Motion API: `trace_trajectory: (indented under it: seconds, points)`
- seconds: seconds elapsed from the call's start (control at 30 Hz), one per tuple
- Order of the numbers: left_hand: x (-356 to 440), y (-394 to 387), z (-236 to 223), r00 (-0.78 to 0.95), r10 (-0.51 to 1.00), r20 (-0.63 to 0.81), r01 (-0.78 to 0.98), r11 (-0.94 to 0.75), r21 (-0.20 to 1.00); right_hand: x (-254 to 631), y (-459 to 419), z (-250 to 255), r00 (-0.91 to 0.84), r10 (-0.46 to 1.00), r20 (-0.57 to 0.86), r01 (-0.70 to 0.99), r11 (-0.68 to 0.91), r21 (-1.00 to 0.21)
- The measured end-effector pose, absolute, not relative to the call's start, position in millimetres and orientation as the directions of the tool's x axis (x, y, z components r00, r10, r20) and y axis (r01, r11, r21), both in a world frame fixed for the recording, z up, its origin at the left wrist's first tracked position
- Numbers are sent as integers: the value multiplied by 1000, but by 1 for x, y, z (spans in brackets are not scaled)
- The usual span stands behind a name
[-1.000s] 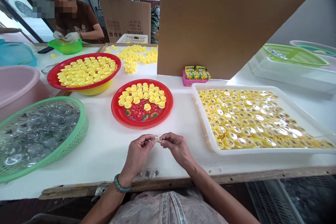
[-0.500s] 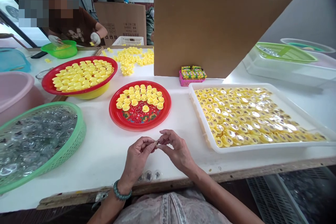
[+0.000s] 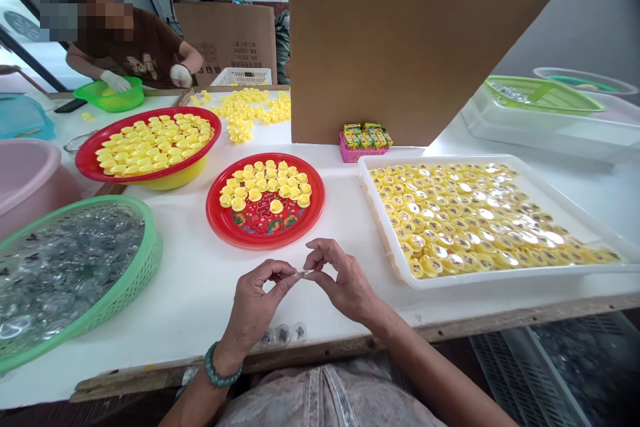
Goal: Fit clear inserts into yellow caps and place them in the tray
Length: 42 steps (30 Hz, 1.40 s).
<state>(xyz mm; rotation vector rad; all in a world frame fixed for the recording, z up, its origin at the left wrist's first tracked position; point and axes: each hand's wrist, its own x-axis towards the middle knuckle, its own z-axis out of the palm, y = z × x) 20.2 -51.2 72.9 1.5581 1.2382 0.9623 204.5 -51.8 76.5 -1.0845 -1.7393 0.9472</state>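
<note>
My left hand (image 3: 257, 297) and my right hand (image 3: 345, 277) meet above the white table (image 3: 190, 307), their fingertips pinching a small pale translucent piece (image 3: 303, 273) from both sides. Its shape is hard to tell. Just below my hands lie several clear round discs (image 3: 283, 334) at the table's front edge. Ahead of my hands sits a red plate (image 3: 265, 239) holding yellow caps (image 3: 263, 190). To the right, a white tray (image 3: 385, 227) is packed with yellow caps showing shiny faces (image 3: 475, 213).
A green basket of clear plastic pieces (image 3: 75, 267) and a pink basin (image 3: 25, 177) stand left. A red dish of yellow caps (image 3: 150, 143) and a loose yellow pile (image 3: 250, 110) lie beyond. A cardboard sheet (image 3: 400, 47) stands upright. A co-worker's gloved hands (image 3: 115, 82) work over a green bowl (image 3: 107, 97).
My hands have risen slightly and my right fingers have spread a little, still pinching the piece. The whole view has shifted slightly left. The co-worker's gloved hands have moved apart.
</note>
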Motion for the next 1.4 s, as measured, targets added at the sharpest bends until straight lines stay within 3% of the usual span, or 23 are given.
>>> trace_trajectory:
  seconds: [0.27,0.37,0.53,0.73,0.87,0.97,1.07,1.17,1.27,1.4]
  points:
    - [24,-54,70,211,975,-73,136,45,990,202,-55,79,-213,950,227,156,262,-952]
    - [24,-57,71,223,970,-100,104,79,991,203,-54,81,-242,930,276,215,329,-920]
    - [28,-55,71,183,978,-103,193,67,979,202,-56,77,-250,901,354,369,427,-826]
    - [46,-48,64,109,961,-256,-94,266,959,190,-58,56,-203,888,413,580,449,-680]
    - [53,-43,61,129,953,-272,-176,293,940,185,-50,46,-108,902,418,582,399,-709]
    - [49,-27,61,187,957,-221,-46,233,971,188,-44,44,-15,935,353,528,308,-792]
    - [42,10,59,77,993,-93,330,63,942,195,-40,44,21,941,337,490,284,-824]
    - [37,59,52,-18,992,128,753,-71,654,202,-42,43,15,942,335,475,288,-832]
    - [34,101,41,44,985,165,908,-108,404,208,-46,42,3,951,309,477,270,-836]
    - [34,121,35,96,988,123,930,-133,342,220,-51,41,8,957,291,487,250,-837]
